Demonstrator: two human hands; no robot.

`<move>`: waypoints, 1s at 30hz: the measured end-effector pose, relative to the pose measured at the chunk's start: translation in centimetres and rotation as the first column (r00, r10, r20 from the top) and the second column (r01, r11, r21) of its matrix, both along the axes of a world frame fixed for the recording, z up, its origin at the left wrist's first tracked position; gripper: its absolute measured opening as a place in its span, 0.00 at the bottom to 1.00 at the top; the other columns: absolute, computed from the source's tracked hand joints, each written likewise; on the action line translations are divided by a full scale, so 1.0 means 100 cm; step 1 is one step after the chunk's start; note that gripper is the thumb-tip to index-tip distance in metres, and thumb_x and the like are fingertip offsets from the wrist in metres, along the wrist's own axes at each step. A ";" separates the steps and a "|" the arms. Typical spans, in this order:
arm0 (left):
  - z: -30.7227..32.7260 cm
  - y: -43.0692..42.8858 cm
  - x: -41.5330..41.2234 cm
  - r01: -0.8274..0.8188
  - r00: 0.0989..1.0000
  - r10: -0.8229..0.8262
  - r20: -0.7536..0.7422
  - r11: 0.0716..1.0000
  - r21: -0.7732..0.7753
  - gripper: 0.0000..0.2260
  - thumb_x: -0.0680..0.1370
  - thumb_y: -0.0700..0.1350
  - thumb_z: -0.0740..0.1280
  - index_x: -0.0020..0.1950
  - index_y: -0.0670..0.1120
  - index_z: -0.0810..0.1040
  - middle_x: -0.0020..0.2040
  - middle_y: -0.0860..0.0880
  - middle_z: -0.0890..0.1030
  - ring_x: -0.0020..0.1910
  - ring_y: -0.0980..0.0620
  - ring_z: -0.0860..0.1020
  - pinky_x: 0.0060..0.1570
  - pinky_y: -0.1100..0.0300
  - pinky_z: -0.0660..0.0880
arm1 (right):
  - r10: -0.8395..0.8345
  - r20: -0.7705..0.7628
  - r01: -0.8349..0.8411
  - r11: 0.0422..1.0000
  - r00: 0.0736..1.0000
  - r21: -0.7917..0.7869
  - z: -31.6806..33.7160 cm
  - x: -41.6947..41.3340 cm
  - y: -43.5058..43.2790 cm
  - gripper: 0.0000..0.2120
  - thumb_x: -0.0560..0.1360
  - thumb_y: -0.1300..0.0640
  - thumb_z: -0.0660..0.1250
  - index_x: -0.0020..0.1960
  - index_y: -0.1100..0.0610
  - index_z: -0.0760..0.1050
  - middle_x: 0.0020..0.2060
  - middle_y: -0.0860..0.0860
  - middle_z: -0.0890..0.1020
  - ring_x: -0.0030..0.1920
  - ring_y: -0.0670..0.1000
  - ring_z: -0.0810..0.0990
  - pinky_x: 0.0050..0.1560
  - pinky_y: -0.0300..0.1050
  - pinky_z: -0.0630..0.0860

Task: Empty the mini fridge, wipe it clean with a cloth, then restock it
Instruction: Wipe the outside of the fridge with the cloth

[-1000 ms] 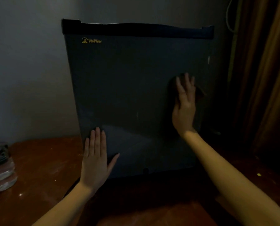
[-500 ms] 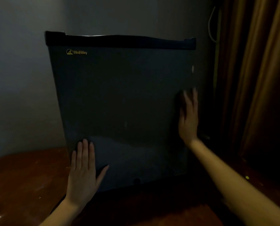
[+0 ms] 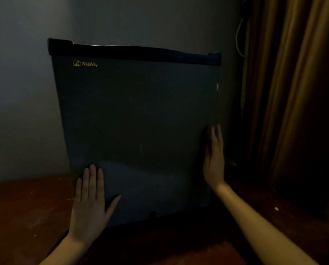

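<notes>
The dark mini fridge [image 3: 136,115] stands on a wooden table with its door closed and a gold logo at its top left. My left hand [image 3: 91,203] lies flat on the lower left of the door, fingers spread, holding nothing. My right hand [image 3: 214,159] rests edge-on against the door's right edge, fingers straight and pointing up. A darker patch [image 3: 207,136] sits just left of those fingers. In this dim light I cannot tell whether it is a cloth or a shadow.
The reddish-brown wooden table [image 3: 26,213] extends left of and in front of the fridge. A brown curtain [image 3: 293,102] hangs close to the fridge's right side, with a pale cord [image 3: 239,35] beside it. A grey wall stands behind.
My right hand has slid right and down across the door to its right edge. My left hand has stayed in place. The view has shifted, so the bottles at the left are out of frame.
</notes>
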State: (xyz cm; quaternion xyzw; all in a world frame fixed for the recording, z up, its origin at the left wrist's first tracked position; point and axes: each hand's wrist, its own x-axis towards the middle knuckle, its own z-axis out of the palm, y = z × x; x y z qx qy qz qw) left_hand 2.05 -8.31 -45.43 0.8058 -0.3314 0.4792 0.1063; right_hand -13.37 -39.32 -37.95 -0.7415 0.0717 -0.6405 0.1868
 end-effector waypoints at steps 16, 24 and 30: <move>-0.003 0.000 0.006 0.001 1.000 -0.001 -0.012 1.000 0.020 0.36 0.81 0.64 0.42 0.78 0.37 0.49 0.78 0.37 0.47 0.78 0.40 0.47 0.75 0.46 0.46 | -0.141 0.239 0.163 0.984 0.961 -0.076 0.179 0.067 0.085 0.24 0.81 0.60 0.53 0.77 0.60 0.57 0.77 0.58 0.56 0.78 0.58 0.50 0.77 0.51 0.51; -0.004 0.010 0.001 0.017 0.997 -0.011 -0.075 0.996 0.083 0.35 0.81 0.62 0.40 0.78 0.37 0.47 0.78 0.37 0.51 0.78 0.40 0.50 0.75 0.50 0.44 | 0.049 0.061 -0.012 0.870 0.997 -0.493 0.123 0.117 0.195 0.23 0.80 0.64 0.61 0.75 0.61 0.63 0.76 0.59 0.61 0.77 0.58 0.55 0.76 0.55 0.56; -0.019 0.058 0.001 0.112 0.989 -0.095 -0.112 0.981 0.158 0.34 0.79 0.56 0.56 0.78 0.38 0.51 0.79 0.40 0.52 0.77 0.43 0.52 0.75 0.53 0.47 | 0.049 -0.164 -0.155 0.661 0.985 -0.734 0.073 0.134 0.233 0.23 0.81 0.58 0.60 0.75 0.58 0.64 0.76 0.57 0.61 0.77 0.55 0.55 0.77 0.52 0.54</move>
